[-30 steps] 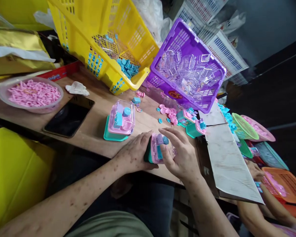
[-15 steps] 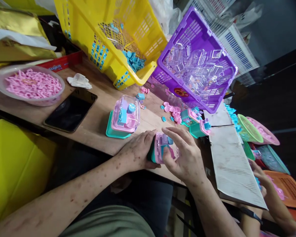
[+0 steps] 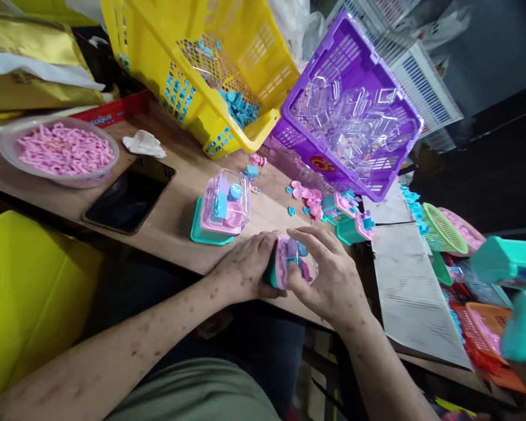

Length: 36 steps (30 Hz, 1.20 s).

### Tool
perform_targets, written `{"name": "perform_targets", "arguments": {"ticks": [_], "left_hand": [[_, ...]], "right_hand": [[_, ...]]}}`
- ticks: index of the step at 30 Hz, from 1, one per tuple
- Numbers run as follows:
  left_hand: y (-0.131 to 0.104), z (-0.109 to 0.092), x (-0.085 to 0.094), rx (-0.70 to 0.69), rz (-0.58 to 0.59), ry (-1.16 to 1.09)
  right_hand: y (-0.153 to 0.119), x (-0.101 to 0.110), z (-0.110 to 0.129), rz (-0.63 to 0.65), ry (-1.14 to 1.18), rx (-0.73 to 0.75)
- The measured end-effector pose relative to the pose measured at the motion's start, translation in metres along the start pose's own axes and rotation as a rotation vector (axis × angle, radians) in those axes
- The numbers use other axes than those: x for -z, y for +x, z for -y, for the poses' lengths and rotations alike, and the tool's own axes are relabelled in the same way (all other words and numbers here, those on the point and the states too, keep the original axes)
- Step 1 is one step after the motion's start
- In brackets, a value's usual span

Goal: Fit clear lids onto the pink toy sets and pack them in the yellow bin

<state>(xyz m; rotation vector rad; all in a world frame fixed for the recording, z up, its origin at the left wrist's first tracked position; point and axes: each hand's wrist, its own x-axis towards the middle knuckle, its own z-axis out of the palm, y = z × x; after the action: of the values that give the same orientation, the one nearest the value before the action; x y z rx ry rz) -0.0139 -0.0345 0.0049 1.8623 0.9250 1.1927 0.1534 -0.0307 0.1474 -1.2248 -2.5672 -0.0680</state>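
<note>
My left hand (image 3: 249, 266) is wrapped round a small teal and pink toy box (image 3: 283, 266) at the table's front edge. Over its pink top, which carries lilac and blue pieces, my right hand (image 3: 326, 266) is curved, with thumb and fingers closed on that top. To the left of the held box stands a similar teal box (image 3: 210, 234) under a clear lid, with pink and blue pieces inside. Beyond my right hand sit further teal and pink boxes (image 3: 353, 229), next to loose pink cups (image 3: 314, 204).
A yellow basket (image 3: 193, 99) and a purple basket (image 3: 289, 99) stand at the back. On the left are a bowl of pink pieces (image 3: 65, 149) and a phone (image 3: 130, 196). Cardboard (image 3: 414, 286) lies right; beyond it, another person's hand carries teal boxes (image 3: 517, 263).
At the right edge, the other person's hands have left the cardboard's side and teal boxes have come into view. My own hands have hardly moved.
</note>
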Motion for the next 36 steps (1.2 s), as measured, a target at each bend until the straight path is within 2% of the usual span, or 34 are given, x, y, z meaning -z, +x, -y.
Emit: {"name": "perform_targets", "arguments": {"ticks": [6, 10, 15, 20, 22, 26, 29, 31, 34, 36], "left_hand": [[0.003, -0.004, 0.006, 0.015, 0.036, 0.015], [0.003, -0.003, 0.005, 0.006, 0.02, 0.059], [-0.003, -0.001, 0.002, -0.016, 0.029, 0.121], [-0.015, -0.013, 0.004, -0.139, -0.087, 0.306], [-0.015, -0.02, 0.004, -0.2, -0.099, 0.368], [-0.009, -0.035, 0.008, -0.267, -0.103, 0.475], [-0.005, -0.045, 0.022, -0.263, -0.118, 0.599], [-0.005, -0.052, 0.039, -0.254, -0.136, 0.709], [0.003, -0.059, 0.069, -0.256, -0.14, 0.878], [0.014, -0.06, 0.088, -0.254, -0.122, 0.969]], "right_hand": [[-0.001, -0.002, -0.004, 0.039, 0.069, -0.04], [-0.009, -0.003, -0.005, 0.063, 0.124, -0.108], [-0.023, -0.009, 0.0, 0.011, 0.19, -0.241], [-0.024, -0.019, 0.003, 0.036, 0.245, -0.262], [-0.024, -0.02, 0.002, 0.027, 0.256, -0.27], [-0.023, -0.028, 0.002, -0.064, 0.333, -0.307], [-0.009, -0.043, 0.01, -0.165, 0.415, -0.361], [0.005, -0.046, 0.021, -0.178, 0.445, -0.355], [0.01, -0.028, 0.021, -0.206, 0.386, -0.302], [-0.01, -0.008, 0.003, -0.312, 0.267, -0.31]]}}
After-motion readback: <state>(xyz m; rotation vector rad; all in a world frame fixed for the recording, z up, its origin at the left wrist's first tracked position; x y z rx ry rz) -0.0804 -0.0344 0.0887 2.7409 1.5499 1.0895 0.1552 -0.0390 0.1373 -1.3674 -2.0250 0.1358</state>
